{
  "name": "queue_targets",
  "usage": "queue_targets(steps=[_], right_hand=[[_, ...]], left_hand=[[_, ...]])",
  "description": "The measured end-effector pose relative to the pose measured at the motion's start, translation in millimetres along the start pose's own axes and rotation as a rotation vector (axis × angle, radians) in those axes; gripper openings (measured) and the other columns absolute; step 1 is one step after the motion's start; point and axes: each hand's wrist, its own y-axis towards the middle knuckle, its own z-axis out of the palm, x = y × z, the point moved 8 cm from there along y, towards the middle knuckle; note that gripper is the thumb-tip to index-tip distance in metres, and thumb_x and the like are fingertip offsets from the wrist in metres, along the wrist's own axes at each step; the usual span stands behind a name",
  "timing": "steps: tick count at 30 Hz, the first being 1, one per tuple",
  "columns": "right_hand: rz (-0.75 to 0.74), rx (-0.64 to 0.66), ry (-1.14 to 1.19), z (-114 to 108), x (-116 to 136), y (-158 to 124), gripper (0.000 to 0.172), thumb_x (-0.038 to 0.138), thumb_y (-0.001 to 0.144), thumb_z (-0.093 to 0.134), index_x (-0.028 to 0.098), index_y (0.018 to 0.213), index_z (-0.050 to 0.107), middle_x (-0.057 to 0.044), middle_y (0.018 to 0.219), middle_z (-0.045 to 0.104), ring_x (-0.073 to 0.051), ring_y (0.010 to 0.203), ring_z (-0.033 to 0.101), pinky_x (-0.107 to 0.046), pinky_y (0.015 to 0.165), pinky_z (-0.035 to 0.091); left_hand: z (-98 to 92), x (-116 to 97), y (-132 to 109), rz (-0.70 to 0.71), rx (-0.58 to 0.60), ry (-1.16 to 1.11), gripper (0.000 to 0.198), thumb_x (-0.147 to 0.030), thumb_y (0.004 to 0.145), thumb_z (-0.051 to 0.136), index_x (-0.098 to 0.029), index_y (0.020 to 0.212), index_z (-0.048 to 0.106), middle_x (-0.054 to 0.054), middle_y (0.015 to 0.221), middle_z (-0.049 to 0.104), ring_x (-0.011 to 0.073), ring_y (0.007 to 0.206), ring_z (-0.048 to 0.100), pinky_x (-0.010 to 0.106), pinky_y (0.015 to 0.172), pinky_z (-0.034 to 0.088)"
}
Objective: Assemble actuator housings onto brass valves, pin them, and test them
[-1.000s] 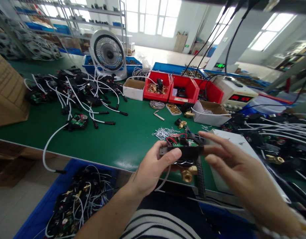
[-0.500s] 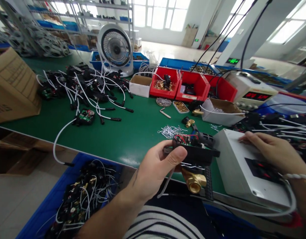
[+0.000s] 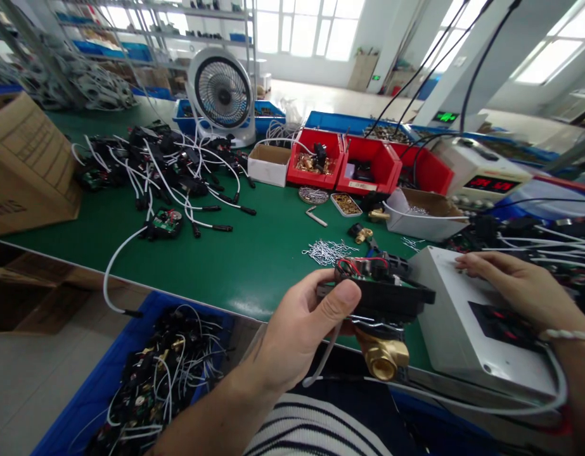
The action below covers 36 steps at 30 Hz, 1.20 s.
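Observation:
My left hand point(image 3: 299, 329) grips a black valve actuator point(image 3: 375, 297) over the table's front edge. The actuator shows a circuit board with red wires on top, a brass valve body point(image 3: 382, 358) below and a white cable hanging down. My right hand point(image 3: 515, 288) lies on a white box point(image 3: 444, 316) at the right, its fingers resting loosely on the top beside a dark panel. The right hand holds nothing.
A green table point(image 3: 235, 259) carries a heap of black units with white cables point(image 3: 163, 164), a white fan point(image 3: 222, 95), red bins point(image 3: 363, 166), loose metal pins point(image 3: 327, 250) and a cardboard box point(image 3: 26, 164). A blue crate of units point(image 3: 144, 386) stands below the front edge.
My right hand left the actuator and went right onto the white box. The left hand tilted the actuator and brought it lower and nearer, so the brass body shows more.

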Motion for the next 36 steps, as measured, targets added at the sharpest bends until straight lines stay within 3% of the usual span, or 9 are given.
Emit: queue_targets(steps=[6,11,16,24,31,36], right_hand=[[-0.011,-0.001,0.020,-1,-4,2,0.013,0.026,0.088,0.058,0.020,0.083,0.068,-0.005,0.090,0.071,-0.021,0.097,0.064,-0.033,0.097,0.039],[0.001,-0.007,0.032,-1,-11,7,0.009,0.023,0.086,0.060,0.020,0.085,0.069,-0.006,0.088,0.072,-0.022,0.094,0.065,-0.035,0.096,0.040],[-0.005,0.008,0.033,0,-9,7,0.011,0.026,0.085,0.061,0.019,0.083,0.069,-0.006,0.090,0.071,-0.022,0.097,0.063,-0.033,0.096,0.039],[0.010,-0.004,0.037,-1,-4,4,0.009,0.022,0.084,0.061,0.021,0.080,0.068,-0.006,0.089,0.072,-0.023,0.097,0.064,-0.036,0.097,0.040],[0.022,-0.005,0.027,-2,-2,2,0.008,0.023,0.084,0.062,0.020,0.080,0.069,-0.005,0.085,0.072,-0.022,0.095,0.065,-0.034,0.093,0.041],[0.026,-0.004,0.018,-1,-4,3,0.007,0.021,0.083,0.063,0.020,0.081,0.070,-0.005,0.086,0.072,-0.023,0.094,0.064,-0.035,0.094,0.041]], left_hand=[[-3.0,-3,-3,0.110,-0.016,0.094,0.053,-0.024,0.069,0.083,-0.018,0.116,0.059,0.007,0.109,0.071,0.0215,0.101,0.068,0.032,0.089,0.055],[1.1,-6,-8,0.087,0.004,0.187,0.057,-0.022,0.071,0.082,-0.021,0.121,0.054,0.006,0.118,0.069,0.0227,0.109,0.066,0.035,0.096,0.052],[1.4,-9,-13,0.107,0.006,0.231,0.056,-0.021,0.072,0.082,-0.025,0.120,0.054,0.001,0.114,0.070,0.0190,0.108,0.066,0.033,0.099,0.050],[1.6,-11,-15,0.171,0.010,0.309,0.060,-0.022,0.072,0.081,-0.026,0.123,0.052,0.004,0.113,0.068,0.0211,0.104,0.067,0.037,0.096,0.053],[1.3,-14,-17,0.223,0.010,0.338,0.060,-0.020,0.072,0.080,-0.029,0.124,0.051,0.001,0.114,0.067,0.0170,0.102,0.066,0.030,0.095,0.052],[0.9,-15,-19,0.166,-0.019,0.400,0.060,-0.021,0.071,0.081,-0.031,0.122,0.051,0.000,0.113,0.067,0.0168,0.102,0.066,0.033,0.097,0.050]])
